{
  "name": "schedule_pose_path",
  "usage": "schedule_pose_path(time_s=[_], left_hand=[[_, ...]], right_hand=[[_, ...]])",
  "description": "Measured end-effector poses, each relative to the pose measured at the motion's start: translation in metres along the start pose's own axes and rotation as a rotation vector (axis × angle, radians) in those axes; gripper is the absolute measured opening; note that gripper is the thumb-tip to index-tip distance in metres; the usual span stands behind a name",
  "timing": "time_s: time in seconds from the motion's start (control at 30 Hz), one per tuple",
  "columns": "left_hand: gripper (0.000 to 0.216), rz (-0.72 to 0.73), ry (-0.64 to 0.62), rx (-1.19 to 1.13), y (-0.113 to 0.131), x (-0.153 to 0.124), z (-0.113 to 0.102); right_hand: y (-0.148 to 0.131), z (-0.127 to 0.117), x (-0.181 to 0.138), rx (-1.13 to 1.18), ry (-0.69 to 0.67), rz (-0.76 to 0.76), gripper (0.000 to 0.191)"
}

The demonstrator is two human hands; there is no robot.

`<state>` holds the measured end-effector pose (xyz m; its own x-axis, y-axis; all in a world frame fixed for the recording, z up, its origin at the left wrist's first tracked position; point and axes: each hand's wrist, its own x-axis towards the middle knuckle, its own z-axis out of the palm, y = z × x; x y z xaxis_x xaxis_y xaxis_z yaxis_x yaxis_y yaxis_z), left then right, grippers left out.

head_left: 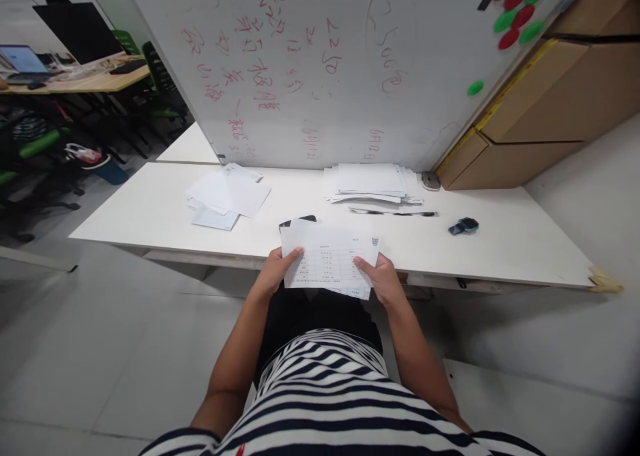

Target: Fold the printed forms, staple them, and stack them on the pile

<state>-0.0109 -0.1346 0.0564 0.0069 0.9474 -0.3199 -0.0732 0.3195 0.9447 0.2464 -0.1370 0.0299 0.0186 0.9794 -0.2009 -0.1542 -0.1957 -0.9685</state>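
Note:
Between my two hands I hold a few sheets of paper (325, 263) over the front edge of the white table (430, 246). The top sheet carries a printed table, and a second sheet with coloured print sticks out below it. My left hand (278, 267) grips the left edge, thumb on top and fingers hidden underneath. On the right edge, my right hand (383, 277) pinches in the same way. A dark flat object (304, 220) lies on the table just behind the papers, partly covered by them.
Loose papers (227, 196) lie at the left, and a thicker paper stack (373, 181) sits at the back. A whiteboard (300, 109) stands behind the table. Cardboard boxes (540, 96) rise at the right. A dark watch-like object (464, 226) rests on the right side.

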Motion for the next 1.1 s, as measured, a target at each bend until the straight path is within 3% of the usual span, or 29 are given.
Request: schedule_pose_path(time_s=[0.67,0.77,0.93,1.1], left_hand=[[0.055,-0.012,0.053,0.018,-0.005,0.008,0.000],[0.053,0.067,0.087,0.089,-0.003,0.012,0.001],[0.043,0.360,0.121,0.248,-0.003,0.022,0.004],[0.038,0.410,0.107,0.379,-0.027,0.037,0.009]], right_hand=[[-0.001,0.002,0.008,-0.105,0.011,-0.026,0.054],[-0.010,0.001,0.013,-0.172,0.029,-0.057,0.052],[-0.023,-0.001,0.023,-0.346,0.097,-0.195,0.049],[0.003,0.005,0.030,-0.352,0.187,-0.166,0.050]])
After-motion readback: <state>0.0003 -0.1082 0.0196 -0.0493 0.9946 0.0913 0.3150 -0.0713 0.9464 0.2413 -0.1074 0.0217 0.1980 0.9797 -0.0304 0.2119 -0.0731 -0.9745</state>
